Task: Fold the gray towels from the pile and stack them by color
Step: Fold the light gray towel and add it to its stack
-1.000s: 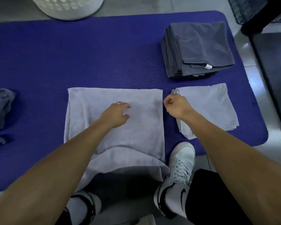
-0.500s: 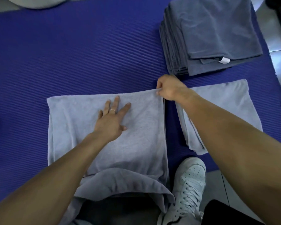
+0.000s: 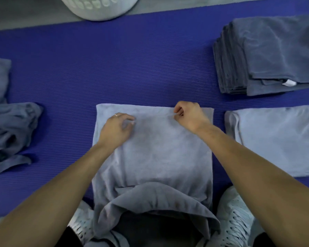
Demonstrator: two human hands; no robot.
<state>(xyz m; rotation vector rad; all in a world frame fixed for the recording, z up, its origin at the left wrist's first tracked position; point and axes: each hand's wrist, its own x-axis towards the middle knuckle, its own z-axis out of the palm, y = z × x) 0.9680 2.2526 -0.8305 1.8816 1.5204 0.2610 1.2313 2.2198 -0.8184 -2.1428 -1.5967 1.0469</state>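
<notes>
Head camera is looking down on a light gray towel (image 3: 161,150) that is lying spread across the middle of a blue ribbed mat (image 3: 114,68), with its near end hanging off the mat's near edge and bunching in folds over the person's lap. The right hand (image 3: 190,117) is sitting on the towel's far edge toward the right corner, its fingers curled and pinching a small ridge of the cloth between thumb and fingertips. The left hand (image 3: 117,128) is resting on the towel's far left part, fingers loosely bent with their tips touching the fabric; it is wearing a ring, and whether it is actually pinching any cloth I cannot tell. Just beside the towel on the right, a folded light gray towel (image 3: 275,139) is lying flat on the mat, apart from it by a strip of blue. Farther away on the right, a tall stack of folded dark gray towels (image 3: 268,54) is sitting with a small white tag showing at its near edge. At the left, a rumpled pile of dark gray towels (image 3: 11,127) is lying on the mat. Beyond the mat's far edge, a white perforated laundry basket (image 3: 98,8) is standing on the floor. White sneakers (image 3: 237,213) are showing at the near edge, either side of the hanging cloth.
</notes>
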